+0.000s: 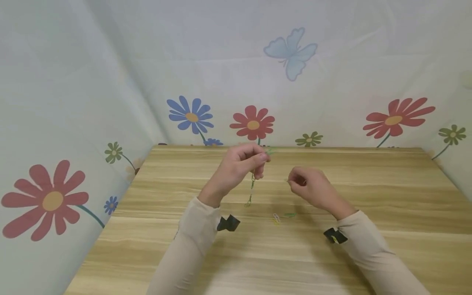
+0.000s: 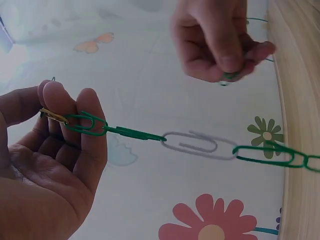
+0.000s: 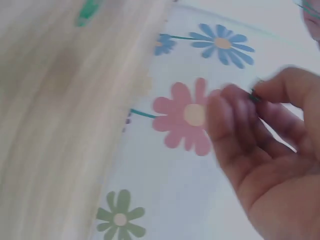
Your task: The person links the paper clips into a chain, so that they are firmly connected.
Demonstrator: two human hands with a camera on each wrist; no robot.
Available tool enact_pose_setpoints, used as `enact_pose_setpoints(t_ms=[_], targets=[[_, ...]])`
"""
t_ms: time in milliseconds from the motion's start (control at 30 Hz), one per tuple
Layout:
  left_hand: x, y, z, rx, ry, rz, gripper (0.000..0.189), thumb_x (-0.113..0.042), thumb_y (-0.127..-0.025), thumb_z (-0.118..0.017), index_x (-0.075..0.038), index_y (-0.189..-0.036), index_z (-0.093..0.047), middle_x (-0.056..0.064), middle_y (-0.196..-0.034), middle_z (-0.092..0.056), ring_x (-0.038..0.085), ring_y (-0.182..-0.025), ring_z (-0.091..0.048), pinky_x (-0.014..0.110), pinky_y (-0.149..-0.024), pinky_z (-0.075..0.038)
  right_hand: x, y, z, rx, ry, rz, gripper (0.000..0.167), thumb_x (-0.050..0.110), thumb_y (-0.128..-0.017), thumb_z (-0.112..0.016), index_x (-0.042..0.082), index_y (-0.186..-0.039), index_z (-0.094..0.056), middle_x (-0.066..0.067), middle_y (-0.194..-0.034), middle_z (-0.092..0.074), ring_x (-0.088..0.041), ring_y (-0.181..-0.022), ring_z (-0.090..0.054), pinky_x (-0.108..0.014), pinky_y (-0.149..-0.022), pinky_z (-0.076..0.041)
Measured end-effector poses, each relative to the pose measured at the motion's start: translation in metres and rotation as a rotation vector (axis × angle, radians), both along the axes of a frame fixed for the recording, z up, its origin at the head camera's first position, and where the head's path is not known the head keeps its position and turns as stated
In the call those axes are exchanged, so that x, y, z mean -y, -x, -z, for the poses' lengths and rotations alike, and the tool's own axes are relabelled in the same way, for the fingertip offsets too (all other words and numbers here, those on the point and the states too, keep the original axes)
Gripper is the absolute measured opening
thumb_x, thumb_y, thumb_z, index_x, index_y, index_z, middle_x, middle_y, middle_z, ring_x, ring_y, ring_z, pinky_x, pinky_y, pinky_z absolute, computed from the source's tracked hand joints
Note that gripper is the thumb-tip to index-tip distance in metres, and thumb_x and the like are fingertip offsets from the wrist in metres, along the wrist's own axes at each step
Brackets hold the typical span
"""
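Between thumb and fingertips, my left hand (image 1: 240, 164) pinches a chain of linked paper clips (image 2: 137, 134). In the left wrist view the chain runs off to the right: a gold-coloured clip (image 2: 53, 116) at the fingers, then green ones and a white one. A bit of green clip sticks out past the fingertips in the head view. My right hand (image 1: 312, 187) is raised to the right of it, apart from the chain, and pinches a small green paper clip (image 2: 230, 76) mostly hidden by the fingers.
Loose paper clips lie on the wooden table (image 1: 166, 254) below the hands: a green one (image 1: 289, 215), with a white one (image 1: 276, 217) and a yellow one (image 1: 275, 222) close beside it. A flower-printed cloth (image 1: 332, 82) stands behind the table and along its left side.
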State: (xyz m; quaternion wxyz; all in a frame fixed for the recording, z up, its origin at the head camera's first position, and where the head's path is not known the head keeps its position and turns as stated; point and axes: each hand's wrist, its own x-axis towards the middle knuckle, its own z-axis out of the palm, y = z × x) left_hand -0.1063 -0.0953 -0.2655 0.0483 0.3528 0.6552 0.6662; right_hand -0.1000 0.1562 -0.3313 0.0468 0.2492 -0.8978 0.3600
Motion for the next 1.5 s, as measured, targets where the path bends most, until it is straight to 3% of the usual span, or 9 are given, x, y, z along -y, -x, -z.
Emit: enact_pose_setpoints(t_ms=[200, 433, 600, 833, 1133, 1333, 1500], targets=[[-0.003, -0.001, 0.001, 0.032, 0.038, -0.007, 0.016, -0.009, -0.102, -0.057, 0.005, -0.101, -0.065, 0.012, -0.073, -0.057, 0.024, -0.065, -0.055, 0.031, -0.064, -0.054, 0.000, -0.012, -0.026, -0.068, 0.282, 0.073, 0.005, 0.002, -0.096, -0.065, 0.004, -0.098, -0.069, -0.005, -0.084, -0.067, -0.016, -0.071, -0.064, -0.025, -0.063, -0.054], [-0.009, -0.005, 0.003, 0.039, 0.116, 0.023, 0.016, -0.010, -0.103, -0.057, 0.002, -0.099, -0.067, 0.011, -0.071, -0.056, 0.025, -0.063, -0.053, 0.032, -0.062, -0.051, 0.007, -0.029, -0.047, -0.188, 0.548, 0.014, 0.010, -0.009, -0.093, -0.064, -0.004, -0.100, -0.068, -0.011, -0.081, -0.067, -0.014, -0.070, -0.068, -0.021, -0.065, -0.056], [-0.014, -0.009, 0.001, 0.013, 0.133, 0.024, 0.016, -0.011, -0.103, -0.057, 0.000, -0.096, -0.067, 0.011, -0.072, -0.056, 0.027, -0.063, -0.052, 0.035, -0.062, -0.049, 0.014, -0.037, -0.054, -0.235, 0.634, -0.047, 0.013, -0.014, -0.091, -0.063, -0.004, -0.098, -0.067, -0.012, -0.079, -0.068, -0.016, -0.070, -0.068, -0.022, -0.064, -0.055], [-0.019, -0.014, 0.000, 0.011, 0.136, 0.010, 0.016, -0.013, -0.102, -0.058, -0.002, -0.095, -0.067, 0.010, -0.072, -0.057, 0.026, -0.064, -0.054, 0.037, -0.059, -0.047, 0.021, -0.037, -0.053, -0.348, 0.641, -0.120, 0.019, -0.022, -0.086, -0.064, -0.006, -0.096, -0.066, -0.014, -0.079, -0.067, -0.014, -0.071, -0.068, -0.021, -0.064, -0.056], [-0.024, -0.013, 0.002, 0.028, 0.090, 0.011, 0.019, -0.015, -0.102, -0.057, 0.000, -0.095, -0.067, 0.012, -0.072, -0.059, 0.028, -0.065, -0.056, 0.032, -0.062, -0.052, 0.021, -0.036, -0.049, -0.447, 0.527, -0.088, 0.018, -0.020, -0.085, -0.066, -0.006, -0.095, -0.066, -0.009, -0.084, -0.068, -0.016, -0.071, -0.068, -0.021, -0.068, -0.057], [-0.026, -0.013, 0.004, 0.085, -0.011, -0.019, 0.018, -0.014, -0.101, -0.059, 0.001, -0.095, -0.067, 0.012, -0.073, -0.060, 0.025, -0.065, -0.057, 0.032, -0.062, -0.053, 0.019, -0.033, -0.047, -0.516, 0.436, -0.054, 0.018, -0.018, -0.084, -0.066, -0.004, -0.095, -0.066, -0.005, -0.084, -0.068, -0.014, -0.069, -0.066, -0.017, -0.064, -0.053], [-0.025, -0.012, 0.004, 0.086, -0.023, 0.002, 0.019, -0.014, -0.100, -0.059, 0.002, -0.095, -0.067, 0.012, -0.072, -0.061, 0.023, -0.064, -0.057, 0.031, -0.061, -0.052, 0.014, -0.034, -0.049, -0.501, 0.418, -0.037, 0.019, -0.016, -0.085, -0.067, -0.003, -0.098, -0.068, -0.004, -0.084, -0.067, -0.012, -0.068, -0.064, -0.016, -0.064, -0.051]])
